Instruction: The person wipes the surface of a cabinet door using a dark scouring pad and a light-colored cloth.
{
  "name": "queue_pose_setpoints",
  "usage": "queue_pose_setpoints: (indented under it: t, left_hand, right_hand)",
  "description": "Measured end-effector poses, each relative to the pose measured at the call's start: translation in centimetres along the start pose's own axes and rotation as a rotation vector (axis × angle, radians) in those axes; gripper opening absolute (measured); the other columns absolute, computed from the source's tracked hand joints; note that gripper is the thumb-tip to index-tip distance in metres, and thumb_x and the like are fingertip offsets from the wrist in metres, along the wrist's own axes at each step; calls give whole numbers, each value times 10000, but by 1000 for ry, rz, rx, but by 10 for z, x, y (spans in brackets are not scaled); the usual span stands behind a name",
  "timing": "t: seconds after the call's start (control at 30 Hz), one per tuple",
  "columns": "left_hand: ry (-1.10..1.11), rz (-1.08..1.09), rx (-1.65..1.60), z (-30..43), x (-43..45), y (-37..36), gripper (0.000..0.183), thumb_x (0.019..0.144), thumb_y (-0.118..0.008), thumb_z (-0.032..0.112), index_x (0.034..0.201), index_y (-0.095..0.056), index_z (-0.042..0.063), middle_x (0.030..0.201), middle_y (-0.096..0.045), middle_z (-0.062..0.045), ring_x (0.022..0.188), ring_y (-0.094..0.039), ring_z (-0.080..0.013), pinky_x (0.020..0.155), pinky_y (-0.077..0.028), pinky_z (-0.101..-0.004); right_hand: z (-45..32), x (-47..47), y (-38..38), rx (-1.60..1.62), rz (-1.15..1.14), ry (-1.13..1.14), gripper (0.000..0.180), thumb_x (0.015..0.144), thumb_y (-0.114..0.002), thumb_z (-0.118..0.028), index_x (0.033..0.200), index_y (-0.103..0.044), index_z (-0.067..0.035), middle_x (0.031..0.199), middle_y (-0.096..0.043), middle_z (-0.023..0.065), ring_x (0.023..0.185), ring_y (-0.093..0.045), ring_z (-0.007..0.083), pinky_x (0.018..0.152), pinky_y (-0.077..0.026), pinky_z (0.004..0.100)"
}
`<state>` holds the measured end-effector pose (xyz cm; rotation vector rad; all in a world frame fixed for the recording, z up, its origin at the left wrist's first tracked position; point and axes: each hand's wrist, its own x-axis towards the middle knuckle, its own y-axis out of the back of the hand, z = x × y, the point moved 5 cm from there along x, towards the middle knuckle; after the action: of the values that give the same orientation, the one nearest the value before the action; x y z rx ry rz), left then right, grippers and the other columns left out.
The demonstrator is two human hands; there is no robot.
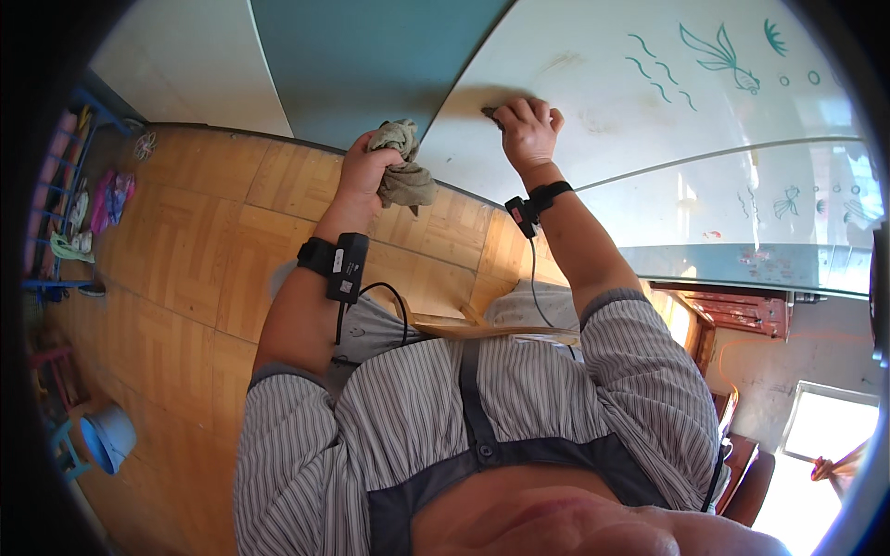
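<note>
My left hand (360,170) grips a crumpled grey-brown cloth (407,182), held in front of the lower edge of a teal panel (354,66). My right hand (530,135) presses a small dark scrubbing pad (492,115) against a glossy white panel (487,156); the fingers cover most of the pad. Faint brownish smudges (562,61) mark the white surface near that hand. Farther right, the same panel carries green drawings of a fish (726,62) and wavy lines. Both wrists wear black strapped devices with cables.
Wood-patterned floor tiles (167,257) stretch out to the left. A blue rack (59,187) with shoes stands at the far left, near a blue bucket (111,439). Part of a wooden chair or stool (445,323) shows at my lap. A bright window (827,424) is at lower right.
</note>
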<state>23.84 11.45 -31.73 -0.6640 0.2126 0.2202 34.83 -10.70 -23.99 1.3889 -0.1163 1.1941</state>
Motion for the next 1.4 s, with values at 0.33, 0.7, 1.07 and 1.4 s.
queue_pose_setpoints:
  t: [0.33, 0.7, 1.07, 1.4]
  left_hand:
    - [26, 10, -8, -3, -1, 2, 500, 710, -511, -47, 1206, -574, -33, 1043, -633, -99, 877, -630, -212, 762, -553, -358]
    - [0, 8, -6, 1, -7, 8, 446, 706, -526, -35, 1149, -577, -32, 1009, -628, -94, 878, -625, -218, 782, -536, -350]
    - [-2, 89, -50, 5, -18, 9, 413, 707, -566, -40, 1119, -561, -7, 1008, -615, -88, 887, -622, -227, 749, -538, -375]
    - [-668, 100, 477, 44, -37, -12, 385, 727, -680, 25, 1096, -571, 29, 1111, -574, -108, 1013, -570, -246, 881, -473, -368]
  right_hand:
    - [-7, 10, 2, -50, 59, 75, 147, 763, -641, -164, 799, -672, -303, 941, -588, -105, 1029, -525, 199, 913, -339, 436]
    - [-17, 13, -3, 17, 99, 51, 164, 763, -641, -162, 840, -691, -298, 941, -588, -90, 1013, -526, 200, 893, -340, 425]
    - [-30, 28, -4, 31, 117, 88, 173, 787, -610, -163, 864, -684, -299, 955, -600, -88, 1009, -529, 210, 878, -352, 450]
    - [20, -36, 56, 330, -64, -5, 129, 712, -751, -141, 796, -685, -214, 886, -614, -42, 915, -542, 230, 808, -378, 393]
